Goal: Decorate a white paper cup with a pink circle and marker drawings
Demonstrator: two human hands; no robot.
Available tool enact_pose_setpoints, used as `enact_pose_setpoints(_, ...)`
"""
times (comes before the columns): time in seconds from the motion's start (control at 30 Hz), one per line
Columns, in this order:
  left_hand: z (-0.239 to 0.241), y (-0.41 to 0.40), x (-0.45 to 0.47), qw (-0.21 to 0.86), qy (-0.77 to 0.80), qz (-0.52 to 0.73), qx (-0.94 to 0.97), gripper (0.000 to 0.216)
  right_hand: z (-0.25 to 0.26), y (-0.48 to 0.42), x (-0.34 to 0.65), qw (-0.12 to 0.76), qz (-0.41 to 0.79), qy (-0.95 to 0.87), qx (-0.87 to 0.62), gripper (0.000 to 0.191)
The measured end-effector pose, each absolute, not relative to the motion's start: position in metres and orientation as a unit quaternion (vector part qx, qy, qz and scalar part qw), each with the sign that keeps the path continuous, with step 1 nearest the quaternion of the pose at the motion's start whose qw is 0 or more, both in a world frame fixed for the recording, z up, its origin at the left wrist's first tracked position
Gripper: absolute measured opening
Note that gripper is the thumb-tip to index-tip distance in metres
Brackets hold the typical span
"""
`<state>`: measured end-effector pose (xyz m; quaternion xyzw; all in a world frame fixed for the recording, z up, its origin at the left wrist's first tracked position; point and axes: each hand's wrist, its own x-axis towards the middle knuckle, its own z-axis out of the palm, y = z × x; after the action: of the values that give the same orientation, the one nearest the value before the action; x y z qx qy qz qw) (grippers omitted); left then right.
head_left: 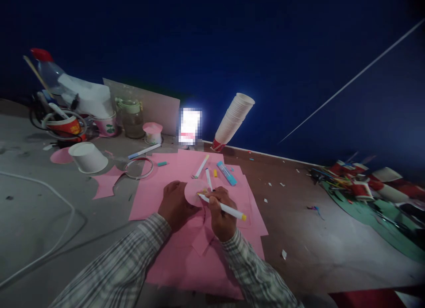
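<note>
My left hand (175,205) is closed at the left edge of a round pink paper disc (193,194); what lies under the disc is hidden. In my right hand (224,217) is a white marker with a yellow end (232,210), its yellow tip at the disc's face. Beneath both hands spread several pink paper sheets (146,202). Just beyond them lie a white marker (201,166), a second marker with a dark end (209,179), a small yellow cap (215,173) and a blue case (226,173).
A tall stack of paper cups (233,121) leans near the blue wall. At left are an upturned white cup (88,158), a wire ring (138,168), a glass jar (130,117) and a white cable (71,208). Cups and tools crowd a green mat (360,215) at right.
</note>
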<state>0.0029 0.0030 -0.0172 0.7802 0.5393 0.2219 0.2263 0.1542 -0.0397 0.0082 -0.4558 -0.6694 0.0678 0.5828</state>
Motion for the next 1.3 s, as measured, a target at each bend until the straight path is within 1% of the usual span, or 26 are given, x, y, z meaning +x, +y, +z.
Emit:
enact_pose_setpoints(0.57,-0.0118,0.0024,0.0033,0.236,0.545,0.213,0.776,0.047,0.0087,-0.0403,0.1541,0.570,0.077,-0.686,-0.445,0.023)
enact_pose_setpoints(0.87,-0.0121,0.0028,0.0034,0.232,0.545,0.210,0.778,0.047,0.0063,-0.0402,0.1541,0.580,0.082,-0.670,-0.457,0.025)
enact_pose_setpoints(1.0,-0.0135,0.0030,0.0032,0.233,0.547,0.207,0.777,0.049,0.0072,-0.0400,0.1544,0.577,0.075,-0.678,-0.449,0.022)
enact_pose_setpoints(1.3,-0.0126,0.0026,0.0028,0.235,0.542,0.208,0.780,0.046,0.0102,-0.0406,0.1553,0.584,0.086,-0.673,-0.446,0.022)
